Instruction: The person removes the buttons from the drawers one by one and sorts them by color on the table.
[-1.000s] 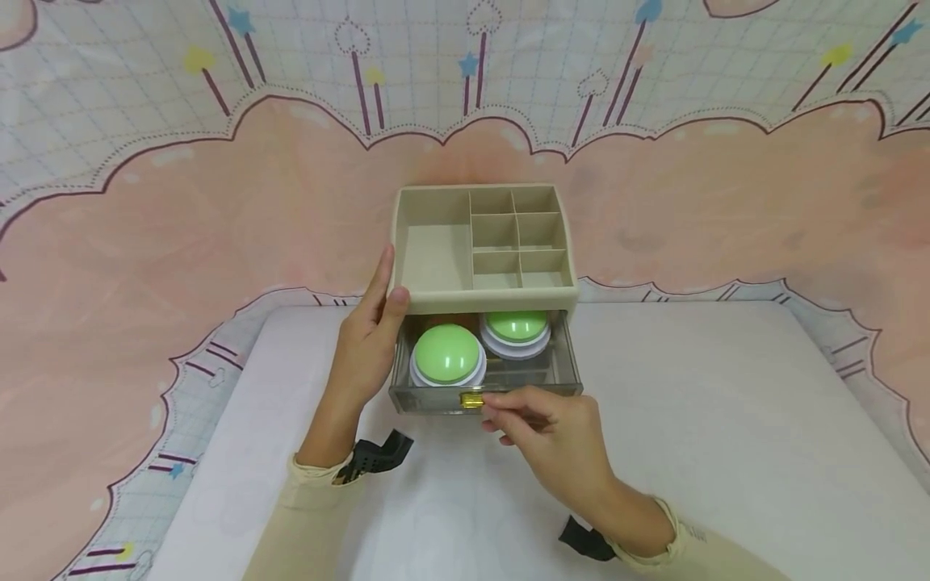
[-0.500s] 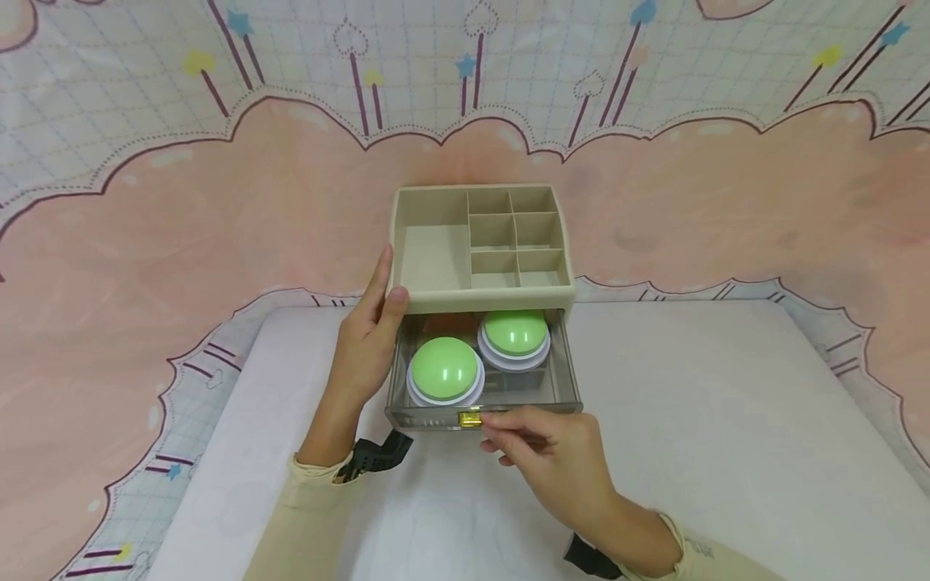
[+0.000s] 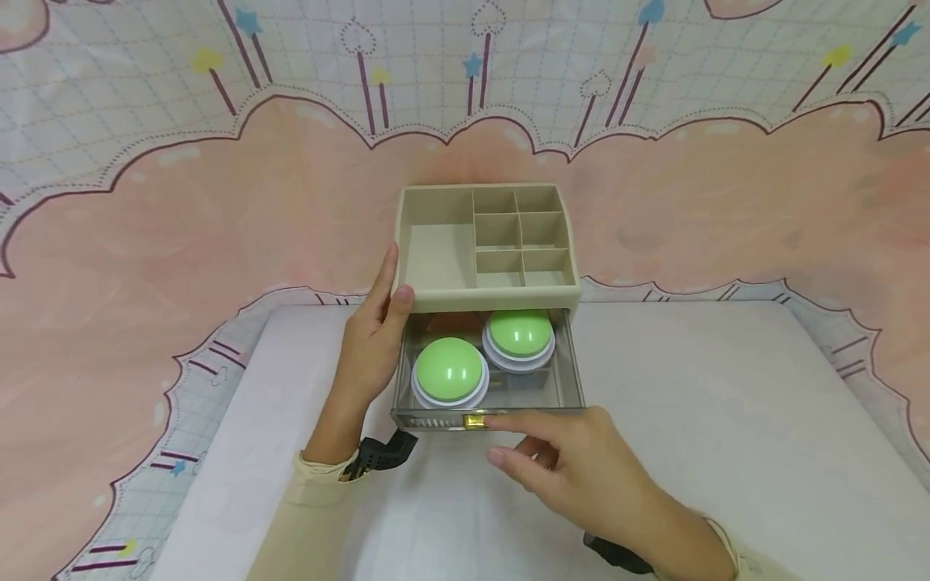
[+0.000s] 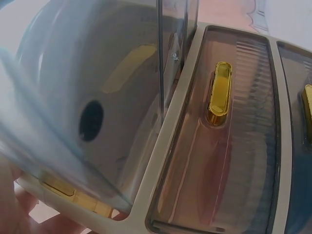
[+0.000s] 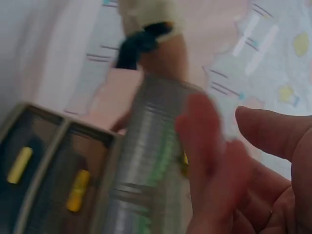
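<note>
A beige desktop organizer (image 3: 488,300) stands on the white table, its smoky clear top drawer (image 3: 579,379) pulled out. In that drawer sit two green domes on white round bases, a nearer dome (image 3: 448,371) at left and a farther dome (image 3: 519,333) at right. My left hand (image 3: 366,343) rests on the organizer's left side, index finger along the wall and thumb at the front corner. With the thumb apart, my right hand (image 3: 581,464) has its index fingertip at the gold drawer handle (image 3: 474,421); whether it touches is unclear.
Below the pulled-out drawer, the left wrist view shows a pushed-in middle drawer (image 4: 209,165) and part of a lower drawer (image 4: 302,170). Small compartments (image 3: 499,231) divide the organizer's top right. A patterned cloth (image 3: 690,210) hangs behind the white table (image 3: 726,420).
The drawer has slid out toward me with the two domes. My right hand has stopped pinching its handle, and the thumb has come away from it. My left hand keeps its place.
</note>
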`<state>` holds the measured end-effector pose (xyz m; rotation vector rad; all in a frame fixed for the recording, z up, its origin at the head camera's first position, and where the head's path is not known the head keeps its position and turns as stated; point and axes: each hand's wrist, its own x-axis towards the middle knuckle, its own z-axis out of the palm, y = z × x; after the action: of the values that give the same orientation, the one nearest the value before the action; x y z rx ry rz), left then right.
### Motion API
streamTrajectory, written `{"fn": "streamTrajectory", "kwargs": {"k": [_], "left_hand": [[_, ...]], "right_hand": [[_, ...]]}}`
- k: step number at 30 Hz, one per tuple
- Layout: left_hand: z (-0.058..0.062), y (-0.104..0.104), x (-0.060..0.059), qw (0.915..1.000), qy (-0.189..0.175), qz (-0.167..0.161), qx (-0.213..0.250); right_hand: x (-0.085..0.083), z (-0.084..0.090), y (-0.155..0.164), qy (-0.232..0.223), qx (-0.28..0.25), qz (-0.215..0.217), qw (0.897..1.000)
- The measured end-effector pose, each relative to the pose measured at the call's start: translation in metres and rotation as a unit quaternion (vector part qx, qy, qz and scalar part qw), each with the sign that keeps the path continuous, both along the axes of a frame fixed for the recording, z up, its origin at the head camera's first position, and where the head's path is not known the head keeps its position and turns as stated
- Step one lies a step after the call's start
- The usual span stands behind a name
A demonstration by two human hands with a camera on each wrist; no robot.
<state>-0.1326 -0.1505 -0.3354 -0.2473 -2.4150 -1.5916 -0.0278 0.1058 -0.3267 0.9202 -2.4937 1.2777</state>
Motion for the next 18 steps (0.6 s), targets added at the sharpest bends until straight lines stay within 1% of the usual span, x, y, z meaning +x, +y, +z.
{"fn": "streamTrajectory", "kwargs": {"k": [2, 4, 5, 8, 11, 14, 18], "left_hand": [[0.0, 0.001, 0.0, 1.0, 0.0, 0.002, -0.002], [-0.001, 0.001, 0.0, 1.0, 0.001, 0.005, -0.005], [0.0, 0.001, -0.001, 1.0, 0.002, 0.006, -0.006], [0.0, 0.002, -0.002, 0.9999, 0.002, 0.011, -0.012], [-0.001, 0.001, -0.002, 0.9998, 0.001, 0.016, -0.014], [-0.001, 0.001, -0.002, 0.9998, 0.002, 0.016, -0.013], [-0.001, 0.001, -0.001, 0.9999, -0.001, 0.012, -0.008]], "right_hand": [[-0.002, 0.012, 0.001, 0.007, 0.02, -0.004, 1.0], [-0.006, 0.021, 0.0, 0.04, 0.022, -0.011, 0.999], [-0.009, 0.024, -0.002, 0.064, 0.02, -0.016, 0.998], [-0.017, 0.031, -0.011, 0.125, 0.023, -0.036, 0.991], [-0.026, 0.033, -0.023, 0.158, 0.048, -0.068, 0.984], [-0.036, 0.034, -0.034, 0.15, 0.083, -0.096, 0.98], [-0.044, 0.035, -0.044, 0.103, 0.119, -0.104, 0.982]]}}
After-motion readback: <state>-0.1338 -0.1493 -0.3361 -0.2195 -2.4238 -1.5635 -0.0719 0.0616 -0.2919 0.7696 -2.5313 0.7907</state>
